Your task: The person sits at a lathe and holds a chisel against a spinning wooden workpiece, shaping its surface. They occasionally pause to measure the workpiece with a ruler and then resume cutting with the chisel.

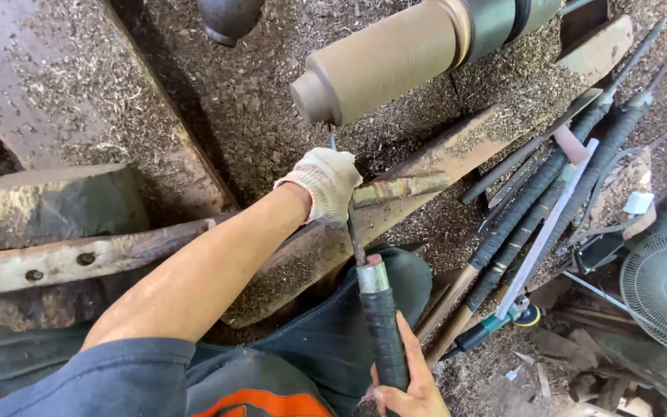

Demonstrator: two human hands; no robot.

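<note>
Head view: my gloved left hand (pixel 324 184) clamps the steel shaft of the turning chisel (pixel 372 297) on the wooden rest (pixel 395 197), tip at the wood cylinder (pixel 384 62). My bare right hand (pixel 407 378) wraps its taped handle. Long, stiff and front-heavy, I judge; grip both ends.

spare tools (pixel 538 197) lie right of the wood cylinder (pixel 384 62).

Bright, even daylight, sharp focus, slight bending at edges.
</note>
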